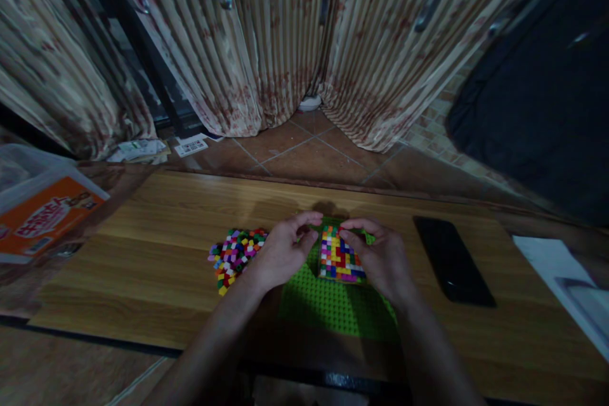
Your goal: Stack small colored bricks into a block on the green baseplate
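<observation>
On a green studded baseplate (pixel 328 311) stands a block of small multicoloured building bricks (pixel 337 257), packed in close rows. My right hand (pixel 383 257) covers the block's right side, its thumb and index finger pinched over the top at what looks like a small red brick (pixel 341 232). To the left of the block is my left hand (pixel 285 250), with thumb and index finger apart and nothing visible between them. A loose heap of small coloured bricks (pixel 235 250) lies on the table beyond my left wrist, partly hidden by it.
The wooden table (pixel 143 254) carries a black phone (pixel 454 260) at the right. White paper (pixel 556 266) lies at the right edge. A clear plastic box with an orange label (pixel 52 216) stands at the far left. Striped curtains (pixel 280 44) hang behind the tiled floor (pixel 309 149).
</observation>
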`<state>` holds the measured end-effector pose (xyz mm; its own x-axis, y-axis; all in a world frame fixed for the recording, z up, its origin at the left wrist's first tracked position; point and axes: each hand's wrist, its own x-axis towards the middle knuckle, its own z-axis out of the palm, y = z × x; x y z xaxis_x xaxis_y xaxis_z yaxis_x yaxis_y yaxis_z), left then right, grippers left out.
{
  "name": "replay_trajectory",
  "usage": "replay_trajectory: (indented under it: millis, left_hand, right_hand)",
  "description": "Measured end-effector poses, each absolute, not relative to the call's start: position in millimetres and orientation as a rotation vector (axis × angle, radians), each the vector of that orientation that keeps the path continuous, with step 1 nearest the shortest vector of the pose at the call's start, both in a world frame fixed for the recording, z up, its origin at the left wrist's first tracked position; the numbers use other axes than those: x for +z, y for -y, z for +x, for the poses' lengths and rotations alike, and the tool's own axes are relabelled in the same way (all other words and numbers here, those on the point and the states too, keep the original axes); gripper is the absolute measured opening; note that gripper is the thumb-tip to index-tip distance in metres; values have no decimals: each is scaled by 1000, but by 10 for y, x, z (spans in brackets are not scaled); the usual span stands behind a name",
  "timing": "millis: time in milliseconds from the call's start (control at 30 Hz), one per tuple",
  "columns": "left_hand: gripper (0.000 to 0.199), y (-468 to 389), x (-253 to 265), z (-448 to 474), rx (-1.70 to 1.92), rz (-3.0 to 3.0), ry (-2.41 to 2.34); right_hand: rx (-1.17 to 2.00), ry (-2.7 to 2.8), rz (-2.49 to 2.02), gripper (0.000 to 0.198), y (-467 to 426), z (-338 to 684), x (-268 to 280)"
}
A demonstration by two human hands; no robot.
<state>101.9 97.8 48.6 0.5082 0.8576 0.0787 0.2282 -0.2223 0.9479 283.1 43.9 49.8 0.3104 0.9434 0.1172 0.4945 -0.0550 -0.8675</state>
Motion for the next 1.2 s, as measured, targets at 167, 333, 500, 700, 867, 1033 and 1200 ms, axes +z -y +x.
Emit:
replay_trajectory:
  millis: [167, 333, 500, 700, 867, 1033, 1200]
  left_hand:
    - [38, -935, 520, 1036, 689, 1869, -941]
    - [42, -919, 555, 1037, 657, 1988, -917]
    - [47, -909, 561, 1050, 655, 2083, -836]
    - [49, -895, 554, 1065, 662, 2125, -842]
    - [49, -891, 570, 1074, 661, 2159, -845]
    - [45, -910, 541, 1070, 664, 2146, -897]
    - [38, -1030, 555, 913, 710, 2102, -1032]
  right_hand:
    - [658, 1288, -1705, 20, -467, 2812, 466]
    - [714, 1227, -1692, 20, -473, 2804, 479]
    - [853, 1147, -1637, 22, -484, 2801, 489]
    - [904, 1152, -1635, 21, -508, 2819, 481]
    - [925, 1171, -1624, 19, -512, 2825, 512]
    - [981, 1119, -1591, 19, -503, 2837, 493]
    - [954, 1054, -1573, 28, -486, 2848, 452]
